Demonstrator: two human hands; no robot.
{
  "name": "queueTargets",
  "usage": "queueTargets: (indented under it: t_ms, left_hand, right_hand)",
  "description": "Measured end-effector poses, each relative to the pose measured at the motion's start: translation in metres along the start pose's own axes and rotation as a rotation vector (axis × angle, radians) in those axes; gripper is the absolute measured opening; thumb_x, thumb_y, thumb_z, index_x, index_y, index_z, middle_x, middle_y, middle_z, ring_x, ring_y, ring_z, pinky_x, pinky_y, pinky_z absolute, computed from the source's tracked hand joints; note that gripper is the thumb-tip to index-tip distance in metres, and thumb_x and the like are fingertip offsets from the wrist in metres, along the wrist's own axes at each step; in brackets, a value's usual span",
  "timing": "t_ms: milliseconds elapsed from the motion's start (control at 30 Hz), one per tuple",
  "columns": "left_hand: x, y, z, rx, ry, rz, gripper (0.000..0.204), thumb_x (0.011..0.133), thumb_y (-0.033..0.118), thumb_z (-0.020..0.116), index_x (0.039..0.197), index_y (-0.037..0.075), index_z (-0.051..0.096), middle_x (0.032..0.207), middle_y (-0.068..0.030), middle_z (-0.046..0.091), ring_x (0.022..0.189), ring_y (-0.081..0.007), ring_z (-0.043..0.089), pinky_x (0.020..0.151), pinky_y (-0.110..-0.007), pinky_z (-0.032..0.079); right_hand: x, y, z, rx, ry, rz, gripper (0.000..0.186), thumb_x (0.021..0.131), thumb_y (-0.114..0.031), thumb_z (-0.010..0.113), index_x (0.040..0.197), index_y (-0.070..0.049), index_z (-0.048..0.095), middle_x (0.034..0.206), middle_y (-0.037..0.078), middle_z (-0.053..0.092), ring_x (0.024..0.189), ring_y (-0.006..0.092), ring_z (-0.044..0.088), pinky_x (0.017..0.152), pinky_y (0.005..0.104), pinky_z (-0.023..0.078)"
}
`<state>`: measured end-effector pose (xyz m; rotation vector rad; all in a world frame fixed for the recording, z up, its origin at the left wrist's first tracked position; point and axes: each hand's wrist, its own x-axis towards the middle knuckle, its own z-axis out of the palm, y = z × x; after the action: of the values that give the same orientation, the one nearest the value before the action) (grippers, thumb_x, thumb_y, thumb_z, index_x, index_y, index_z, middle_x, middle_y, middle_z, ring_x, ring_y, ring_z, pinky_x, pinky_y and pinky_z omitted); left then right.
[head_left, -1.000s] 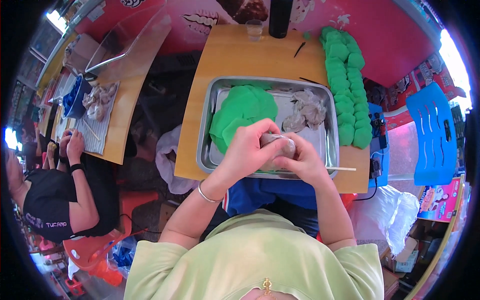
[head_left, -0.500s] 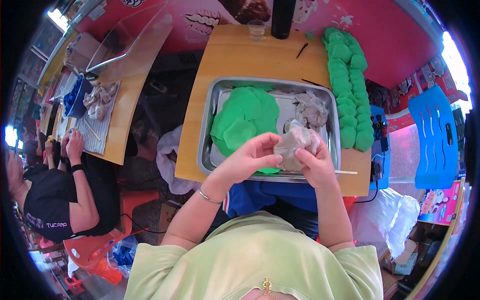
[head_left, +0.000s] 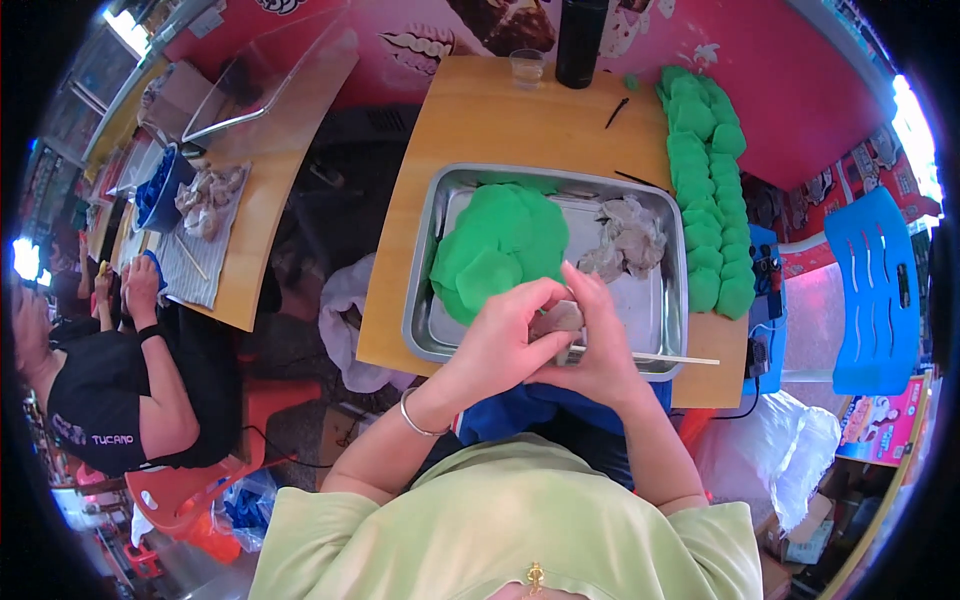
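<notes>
Both hands are close together over the near edge of a metal tray point(head_left: 416, 310). Between them is a crumpled greyish-beige lump point(head_left: 556, 320), mostly hidden by the fingers. My left hand point(head_left: 500, 335) grips it from one side with bent fingers. My right hand point(head_left: 603, 350) cups the other side, index finger pointing up. A thin pale stick point(head_left: 680, 358) pokes out past my right hand across the tray's rim; whether I hold it or it rests there, I cannot tell. Flat green discs point(head_left: 503, 230) are piled in the tray, beside similar greyish-beige crumpled lumps point(head_left: 632, 238).
Rows of overlapping green pieces point(head_left: 705, 190) line the wooden table's point(head_left: 410, 200) right side. A black bottle point(head_left: 580, 45), a clear cup point(head_left: 527, 68) and a dark thin tool point(head_left: 617, 112) are at the back. Another person point(head_left: 110, 400) works at a table on the left.
The lump has come nearer to me and is now mostly enclosed by both hands, where before it was spread out above the tray. The stick's visible end has tilted slightly.
</notes>
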<state>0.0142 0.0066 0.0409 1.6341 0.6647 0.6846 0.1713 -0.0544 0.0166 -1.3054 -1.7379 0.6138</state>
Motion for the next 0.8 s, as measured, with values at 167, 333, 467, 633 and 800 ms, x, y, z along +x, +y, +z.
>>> queueTargets:
  t_ms: [167, 333, 467, 633, 800]
  left_hand:
    - [-0.001, -0.005, -0.007, -0.253, 0.074, -0.041, 0.026, 0.080, 0.000, 0.066, 0.104, 0.000, 0.055, 0.092, -0.0038, 0.059, 0.085, -0.0089, 0.058, 0.072, -0.024, 0.050]
    - [-0.001, -0.017, -0.031, 0.175, 0.281, 0.053, 0.026, 0.077, 0.007, 0.070, 0.099, 0.002, 0.057, 0.088, -0.0086, 0.058, 0.082, -0.0186, 0.060, 0.069, -0.028, 0.050]
    - [-0.005, -0.039, -0.038, 0.617, 0.241, 0.128, 0.028, 0.072, 0.012, 0.074, 0.093, 0.003, 0.057, 0.088, -0.0107, 0.058, 0.084, -0.0263, 0.058, 0.071, -0.033, 0.048]
    - [-0.003, -0.044, -0.033, 0.921, 0.281, 0.122, 0.029, 0.067, 0.017, 0.076, 0.084, 0.005, 0.056, 0.083, -0.0091, 0.054, 0.083, -0.0292, 0.055, 0.070, -0.039, 0.046]
    - [-0.005, -0.061, -0.038, 1.065, 0.263, 0.142, 0.030, 0.064, 0.015, 0.076, 0.084, 0.006, 0.056, 0.085, -0.0086, 0.053, 0.084, -0.0275, 0.054, 0.071, -0.038, 0.045]
  right_hand:
    - [-0.005, 0.001, 0.012, 0.228, -0.024, 0.192, 0.056, 0.078, -0.009, 0.067, 0.128, -0.005, 0.043, 0.097, 0.010, 0.061, 0.086, 0.0200, 0.062, 0.080, 0.0339, 0.049]
    - [-0.005, 0.006, -0.001, 0.552, 0.020, 0.556, 0.034, 0.086, -0.008, 0.057, 0.118, -0.003, 0.047, 0.089, 0.003, 0.057, 0.065, 0.0081, 0.051, 0.059, 0.0225, 0.045]
    - [-0.003, 0.012, -0.007, 0.636, 0.129, 0.621, 0.027, 0.089, -0.009, 0.055, 0.114, -0.001, 0.047, 0.081, 0.000, 0.053, 0.057, 0.0040, 0.044, 0.056, 0.0210, 0.042]
    - [-0.010, 0.024, -0.005, 0.676, 0.121, 0.621, 0.031, 0.090, -0.019, 0.060, 0.114, -0.003, 0.049, 0.089, 0.002, 0.057, 0.065, 0.0054, 0.050, 0.055, 0.0198, 0.042]
    - [-0.005, 0.019, -0.004, 0.900, 0.158, 0.745, 0.029, 0.097, -0.028, 0.048, 0.114, -0.005, 0.051, 0.090, 0.000, 0.056, 0.067, 0.0047, 0.050, 0.058, 0.0208, 0.044]
